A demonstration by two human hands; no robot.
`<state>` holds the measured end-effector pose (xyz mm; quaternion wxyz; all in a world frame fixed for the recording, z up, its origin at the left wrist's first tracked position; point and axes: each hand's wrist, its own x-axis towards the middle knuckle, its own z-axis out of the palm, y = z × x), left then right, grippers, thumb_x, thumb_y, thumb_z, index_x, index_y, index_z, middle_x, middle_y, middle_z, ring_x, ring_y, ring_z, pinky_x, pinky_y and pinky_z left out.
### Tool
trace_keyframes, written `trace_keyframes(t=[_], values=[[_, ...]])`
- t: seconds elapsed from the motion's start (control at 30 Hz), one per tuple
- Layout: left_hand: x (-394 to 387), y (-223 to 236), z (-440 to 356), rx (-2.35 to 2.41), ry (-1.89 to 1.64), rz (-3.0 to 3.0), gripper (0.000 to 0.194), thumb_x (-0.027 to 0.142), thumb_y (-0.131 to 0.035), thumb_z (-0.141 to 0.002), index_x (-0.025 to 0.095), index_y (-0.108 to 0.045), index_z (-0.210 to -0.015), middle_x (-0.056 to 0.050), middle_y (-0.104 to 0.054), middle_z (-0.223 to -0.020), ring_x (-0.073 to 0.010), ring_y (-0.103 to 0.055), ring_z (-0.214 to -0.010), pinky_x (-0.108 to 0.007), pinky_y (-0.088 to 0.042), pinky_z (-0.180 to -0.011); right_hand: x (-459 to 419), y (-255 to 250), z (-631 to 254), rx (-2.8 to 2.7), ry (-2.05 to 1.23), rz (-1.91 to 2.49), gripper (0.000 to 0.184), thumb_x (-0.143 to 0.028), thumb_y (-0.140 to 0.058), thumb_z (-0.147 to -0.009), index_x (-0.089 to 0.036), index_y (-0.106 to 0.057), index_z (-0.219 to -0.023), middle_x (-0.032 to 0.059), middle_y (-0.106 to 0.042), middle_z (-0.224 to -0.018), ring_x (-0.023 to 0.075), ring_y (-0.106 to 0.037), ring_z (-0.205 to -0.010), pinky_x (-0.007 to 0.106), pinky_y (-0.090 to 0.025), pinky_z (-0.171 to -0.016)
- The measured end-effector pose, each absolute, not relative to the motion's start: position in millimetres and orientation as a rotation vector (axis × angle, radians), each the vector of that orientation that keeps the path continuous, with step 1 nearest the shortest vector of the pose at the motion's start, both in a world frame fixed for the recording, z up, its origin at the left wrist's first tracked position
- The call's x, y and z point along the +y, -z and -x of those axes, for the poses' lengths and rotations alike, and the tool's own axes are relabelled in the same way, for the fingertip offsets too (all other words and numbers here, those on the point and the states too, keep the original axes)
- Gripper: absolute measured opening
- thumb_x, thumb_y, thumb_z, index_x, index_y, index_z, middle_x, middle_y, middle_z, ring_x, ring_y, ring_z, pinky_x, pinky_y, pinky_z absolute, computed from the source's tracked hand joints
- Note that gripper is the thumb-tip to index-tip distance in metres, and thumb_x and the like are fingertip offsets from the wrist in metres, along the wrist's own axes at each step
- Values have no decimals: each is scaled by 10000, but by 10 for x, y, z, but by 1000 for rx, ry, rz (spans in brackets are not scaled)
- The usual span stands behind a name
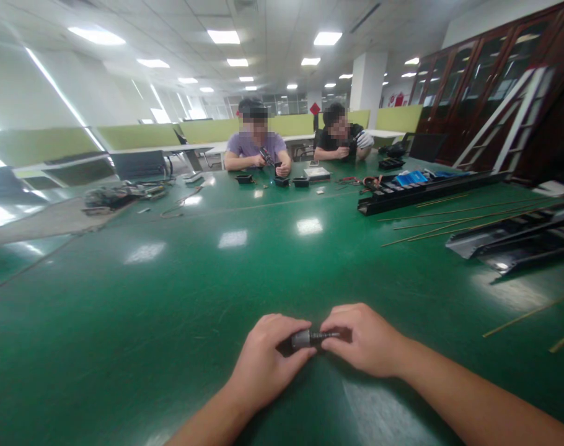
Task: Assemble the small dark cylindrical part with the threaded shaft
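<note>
Low over the near part of the green table (193, 279), a small dark cylindrical part (302, 339) with a thin ribbed shaft lies sideways between my hands. My left hand (273, 350) grips its thick grey body, thumb on the near side and fingers on the far side. Around the thin shaft end, my right hand (363, 341) has its thumb and fingertips closed in a pinch. The exact kind of the part is too small and blurred to tell. The palms hide some of both ends.
Two people sit across the table, one in a purple shirt (282, 145) handling a dark tool. Small black boxes (301, 182) stand before them. Long black metal channels (421, 189) and thin yellowish rods (431, 226) lie to the right. A camouflage bundle (108, 197) rests at far left.
</note>
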<state>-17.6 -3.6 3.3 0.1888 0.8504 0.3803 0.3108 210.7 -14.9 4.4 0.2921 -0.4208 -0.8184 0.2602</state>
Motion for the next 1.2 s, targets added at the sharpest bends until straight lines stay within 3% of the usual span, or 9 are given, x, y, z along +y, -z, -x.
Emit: trace_keyframes(t=[1.2], values=[[-42, -27, 173, 1067, -883, -2376, 253, 244, -784, -781, 262, -712, -1023, 1, -745, -937, -196, -665, -856, -340, -490, -804, -147, -38, -2108, -2194, -680, 1118, 51, -230, -700, -801, -190, -715, -829, 1, -654, -737, 139, -583, -685, 244, -394, -645]])
